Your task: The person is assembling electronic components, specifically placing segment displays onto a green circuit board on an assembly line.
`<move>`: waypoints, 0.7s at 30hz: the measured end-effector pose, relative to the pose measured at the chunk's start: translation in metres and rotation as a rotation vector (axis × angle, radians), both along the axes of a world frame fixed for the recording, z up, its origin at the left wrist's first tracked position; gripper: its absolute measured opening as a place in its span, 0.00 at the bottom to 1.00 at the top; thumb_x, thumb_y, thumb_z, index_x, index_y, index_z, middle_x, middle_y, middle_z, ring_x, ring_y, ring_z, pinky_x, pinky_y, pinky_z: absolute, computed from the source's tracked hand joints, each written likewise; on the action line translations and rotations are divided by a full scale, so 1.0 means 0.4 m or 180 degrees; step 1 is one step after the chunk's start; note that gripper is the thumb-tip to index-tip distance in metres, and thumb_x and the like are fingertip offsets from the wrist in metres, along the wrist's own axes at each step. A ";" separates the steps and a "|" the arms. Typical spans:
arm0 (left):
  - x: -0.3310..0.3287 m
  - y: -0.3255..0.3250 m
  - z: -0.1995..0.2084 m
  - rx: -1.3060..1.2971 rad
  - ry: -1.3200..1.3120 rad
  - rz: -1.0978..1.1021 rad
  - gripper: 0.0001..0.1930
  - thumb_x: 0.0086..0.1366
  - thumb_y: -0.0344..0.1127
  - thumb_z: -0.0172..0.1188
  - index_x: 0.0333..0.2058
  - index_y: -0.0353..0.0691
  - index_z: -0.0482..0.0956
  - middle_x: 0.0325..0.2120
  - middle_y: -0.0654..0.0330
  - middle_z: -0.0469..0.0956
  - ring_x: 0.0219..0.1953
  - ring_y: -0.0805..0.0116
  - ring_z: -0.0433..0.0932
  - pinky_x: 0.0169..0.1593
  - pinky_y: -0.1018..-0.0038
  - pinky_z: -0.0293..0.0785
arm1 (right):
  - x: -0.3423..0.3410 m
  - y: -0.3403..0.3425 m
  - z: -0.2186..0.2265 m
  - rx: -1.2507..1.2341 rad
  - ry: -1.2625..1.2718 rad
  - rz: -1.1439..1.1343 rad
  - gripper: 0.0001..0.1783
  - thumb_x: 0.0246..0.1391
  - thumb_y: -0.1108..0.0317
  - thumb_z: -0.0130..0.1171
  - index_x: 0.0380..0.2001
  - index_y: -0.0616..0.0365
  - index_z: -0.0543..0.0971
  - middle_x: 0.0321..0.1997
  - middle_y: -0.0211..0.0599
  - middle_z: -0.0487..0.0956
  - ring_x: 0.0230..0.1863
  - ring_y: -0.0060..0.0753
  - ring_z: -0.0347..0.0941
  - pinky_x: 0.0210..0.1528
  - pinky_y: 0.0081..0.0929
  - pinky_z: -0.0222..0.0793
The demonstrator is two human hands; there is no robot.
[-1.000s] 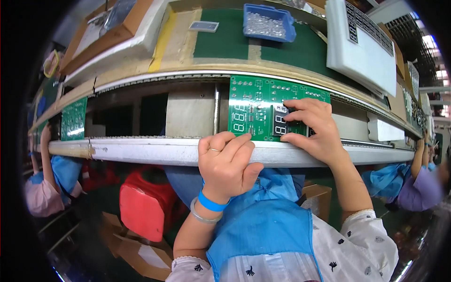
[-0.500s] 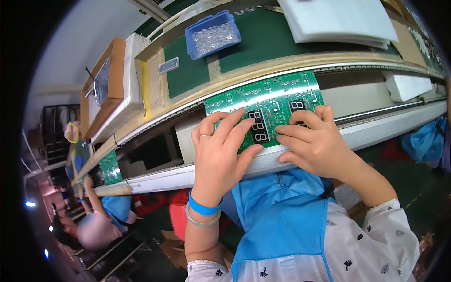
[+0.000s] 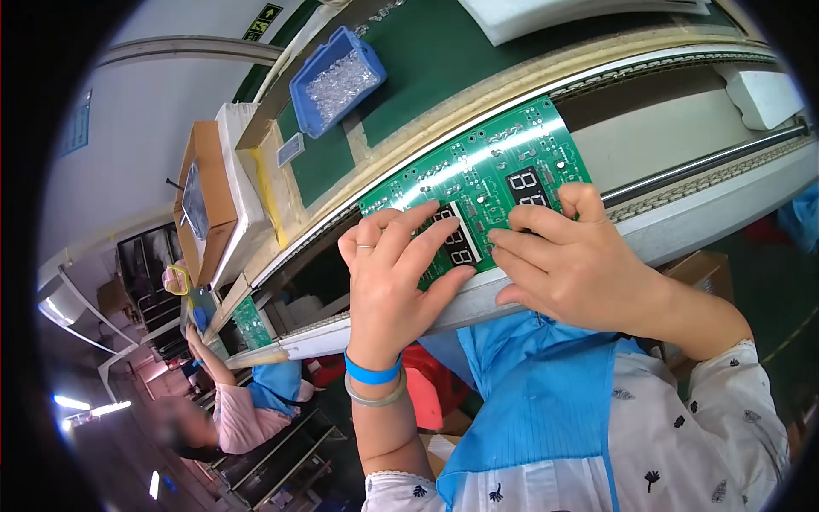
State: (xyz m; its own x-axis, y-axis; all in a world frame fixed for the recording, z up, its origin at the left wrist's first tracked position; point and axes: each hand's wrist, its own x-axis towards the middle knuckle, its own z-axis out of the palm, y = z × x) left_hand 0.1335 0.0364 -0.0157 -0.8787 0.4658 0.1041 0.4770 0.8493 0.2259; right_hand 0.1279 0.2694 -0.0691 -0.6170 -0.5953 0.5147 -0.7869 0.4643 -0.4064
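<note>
A green circuit board [image 3: 461,158] lies across the rails of the line in front of me. It carries a black digit display [image 3: 461,252] on its left part and another black digit display [image 3: 523,181] on its right part. My left hand [image 3: 397,260] is open, with fingers spread and fingertips resting on the left display, partly covering it. Bent over the lower end of the right display, my right hand [image 3: 567,260] is open too, its thumb apart from the fingers. Its fingertips touch the board between the displays, and part of the right display is hidden beneath it.
Beyond the rail, a blue bin [image 3: 339,81] of small clear parts stands on the green bench beside a small flat case [image 3: 290,150]. White foam sheets [image 3: 546,17] lie at the far right. A co-worker [image 3: 247,414] sits at left near another green board [image 3: 252,322].
The whole view has tilted and shifted, so the board and bin appear at a steeper slant. Both hands stay on the same parts of the board, with only slight finger shifts.
</note>
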 end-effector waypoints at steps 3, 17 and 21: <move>-0.006 0.000 0.000 0.0026 0.0043 -0.0061 0.26 0.44 0.38 0.78 0.46 0.49 0.84 0.50 0.64 0.80 0.49 0.59 0.74 0.54 0.62 0.61 | 0.004 -0.002 -0.006 -0.0008 0.0004 -0.0045 0.17 0.43 0.53 0.69 0.28 0.55 0.82 0.38 0.30 0.81 0.52 0.30 0.72 0.54 0.40 0.58; -0.015 0.012 -0.019 0.0122 0.0131 -0.0076 0.24 0.42 0.37 0.77 0.43 0.48 0.86 0.48 0.64 0.80 0.47 0.60 0.74 0.52 0.62 0.61 | -0.006 0.015 0.002 0.0060 -0.0031 -0.0012 0.17 0.42 0.52 0.69 0.28 0.54 0.83 0.38 0.29 0.81 0.51 0.30 0.72 0.54 0.42 0.57; -0.007 0.001 -0.009 0.0075 0.0119 -0.0073 0.23 0.44 0.39 0.77 0.43 0.47 0.86 0.50 0.63 0.80 0.47 0.60 0.75 0.53 0.61 0.61 | -0.010 0.020 0.021 0.0345 0.0058 0.0104 0.17 0.43 0.53 0.70 0.32 0.54 0.83 0.40 0.29 0.81 0.51 0.30 0.72 0.52 0.42 0.58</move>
